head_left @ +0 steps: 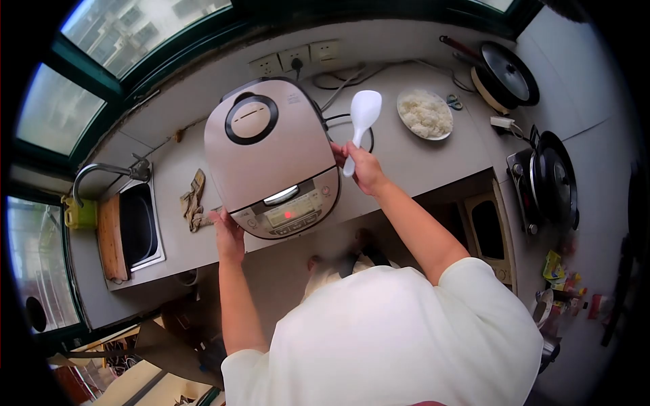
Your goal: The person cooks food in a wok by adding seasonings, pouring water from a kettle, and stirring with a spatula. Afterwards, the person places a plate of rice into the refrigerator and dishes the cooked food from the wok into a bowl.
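Note:
A closed, rose-gold rice cooker [277,162] stands on the counter in front of me, its front panel lit by a small red light. My left hand [229,233] grips its lower left side, with some fingers hidden behind the body. My right hand [363,167] is closed around the handle of a white rice paddle [366,110], which points up and away from me. Fingers of that same hand also touch the cooker's right side. Farther right lies a plate [444,137] heaped with white rice [425,114], apart from both hands.
Left of the cooker are a crumpled cloth [194,196] and a sink [143,223] with a faucet [112,170] and wooden board [112,237]. Scissors [454,102] lie beside the plate. Lidded pans [508,73] and a stove [521,183] stand right. Cords run behind the cooker.

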Demonstrator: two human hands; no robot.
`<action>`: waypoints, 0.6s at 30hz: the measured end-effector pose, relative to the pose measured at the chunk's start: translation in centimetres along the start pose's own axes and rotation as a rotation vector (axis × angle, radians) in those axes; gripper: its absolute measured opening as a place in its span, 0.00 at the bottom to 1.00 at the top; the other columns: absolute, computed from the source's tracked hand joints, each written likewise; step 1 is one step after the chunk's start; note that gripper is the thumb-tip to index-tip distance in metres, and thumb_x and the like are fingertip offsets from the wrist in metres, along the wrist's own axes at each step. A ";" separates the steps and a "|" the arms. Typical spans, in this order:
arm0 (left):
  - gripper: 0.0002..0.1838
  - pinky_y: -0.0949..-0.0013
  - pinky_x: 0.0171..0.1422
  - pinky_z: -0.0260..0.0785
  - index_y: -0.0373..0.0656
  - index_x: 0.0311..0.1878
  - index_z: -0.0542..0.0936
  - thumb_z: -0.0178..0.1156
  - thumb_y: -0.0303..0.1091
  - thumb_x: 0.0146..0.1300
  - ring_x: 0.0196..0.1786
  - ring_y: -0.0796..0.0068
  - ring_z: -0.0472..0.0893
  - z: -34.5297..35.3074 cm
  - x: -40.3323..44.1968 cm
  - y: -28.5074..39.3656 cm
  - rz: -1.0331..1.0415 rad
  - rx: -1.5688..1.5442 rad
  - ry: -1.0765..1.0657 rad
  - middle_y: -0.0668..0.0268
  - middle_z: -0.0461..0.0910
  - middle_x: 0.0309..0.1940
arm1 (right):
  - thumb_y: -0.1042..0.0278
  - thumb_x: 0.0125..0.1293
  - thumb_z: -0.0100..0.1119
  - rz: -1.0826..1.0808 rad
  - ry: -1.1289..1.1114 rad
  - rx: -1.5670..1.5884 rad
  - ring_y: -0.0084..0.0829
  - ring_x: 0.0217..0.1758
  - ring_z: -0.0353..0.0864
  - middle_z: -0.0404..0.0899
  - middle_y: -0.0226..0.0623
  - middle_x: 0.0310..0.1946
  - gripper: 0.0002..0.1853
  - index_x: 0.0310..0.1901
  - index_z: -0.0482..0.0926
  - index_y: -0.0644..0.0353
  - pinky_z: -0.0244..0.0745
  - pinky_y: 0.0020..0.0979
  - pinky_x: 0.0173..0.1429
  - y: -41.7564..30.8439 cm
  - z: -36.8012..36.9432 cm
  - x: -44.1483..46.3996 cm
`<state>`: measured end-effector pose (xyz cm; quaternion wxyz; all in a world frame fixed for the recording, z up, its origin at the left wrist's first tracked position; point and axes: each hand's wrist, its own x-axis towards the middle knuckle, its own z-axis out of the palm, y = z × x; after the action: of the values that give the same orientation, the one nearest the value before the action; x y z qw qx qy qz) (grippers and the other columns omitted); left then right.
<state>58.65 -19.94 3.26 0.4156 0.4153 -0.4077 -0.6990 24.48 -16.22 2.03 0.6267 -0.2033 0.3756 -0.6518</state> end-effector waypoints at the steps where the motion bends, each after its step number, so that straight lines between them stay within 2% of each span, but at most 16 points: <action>1: 0.45 0.64 0.66 0.54 0.40 0.66 0.60 0.30 0.71 0.61 0.65 0.68 0.64 0.0 0.1 0.6 0.018 0.001 0.003 0.63 0.65 0.62 | 0.54 0.71 0.39 0.002 -0.001 0.009 0.27 0.55 0.70 0.72 0.38 0.53 0.23 0.55 0.68 0.66 0.64 0.30 0.61 0.5 0.4 0.4; 4: 0.43 0.64 0.65 0.57 0.40 0.64 0.63 0.29 0.70 0.62 0.63 0.67 0.66 -1.3 0.8 1.3 0.022 -0.033 0.050 0.63 0.68 0.60 | 0.53 0.71 0.40 0.009 -0.002 -0.051 0.27 0.56 0.70 0.73 0.35 0.53 0.23 0.54 0.69 0.66 0.63 0.29 0.62 1.8 0.4 1.7; 7: 0.41 0.65 0.66 0.57 0.38 0.63 0.64 0.32 0.68 0.63 0.63 0.65 0.65 -1.3 0.8 1.7 0.014 -0.089 0.138 0.62 0.67 0.61 | 0.54 0.70 0.40 -0.014 0.000 -0.078 0.29 0.54 0.72 0.74 0.39 0.51 0.22 0.51 0.69 0.68 0.64 0.30 0.60 1.3 0.5 1.3; 10: 0.38 0.65 0.66 0.57 0.39 0.62 0.65 0.34 0.65 0.65 0.63 0.64 0.65 -1.7 0.1 1.3 0.092 -0.010 0.328 0.59 0.65 0.62 | 0.57 0.69 0.42 0.000 0.102 -0.194 0.28 0.46 0.77 0.77 0.40 0.45 0.18 0.48 0.69 0.66 0.70 0.30 0.53 0.5 -0.6 -0.7; 13: 0.34 0.65 0.66 0.57 0.40 0.60 0.66 0.38 0.61 0.66 0.61 0.66 0.67 -4.0 -2.2 0.6 0.069 -0.011 0.399 0.59 0.68 0.58 | 0.61 0.68 0.44 -0.005 0.167 -0.239 0.24 0.34 0.76 0.77 0.36 0.35 0.13 0.43 0.70 0.63 0.72 0.26 0.40 -0.1 -4.0 -4.4; 16: 0.25 0.67 0.61 0.62 0.40 0.59 0.68 0.43 0.50 0.69 0.55 0.68 0.72 -5.1 -6.1 -0.8 -0.027 0.053 0.431 0.60 0.73 0.53 | 0.65 0.66 0.47 -0.100 0.299 -0.386 0.17 0.24 0.65 0.67 0.26 0.21 0.08 0.38 0.72 0.60 0.61 0.20 0.26 -0.3 -8.0 -8.1; 18: 0.21 0.70 0.55 0.65 0.40 0.56 0.69 0.46 0.45 0.68 0.51 0.70 0.74 -4.1 -9.3 -1.7 -0.077 0.112 0.475 0.61 0.74 0.50 | 0.66 0.65 0.50 -0.160 0.390 -0.543 0.15 0.22 0.62 0.66 0.24 0.20 0.07 0.35 0.72 0.61 0.59 0.20 0.26 -0.7 -10.2 -10.2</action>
<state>64.85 -11.80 2.60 0.4493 0.6054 -0.3205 -0.5735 17.85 -4.02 -1.87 0.4128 -0.2630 0.6311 -0.6018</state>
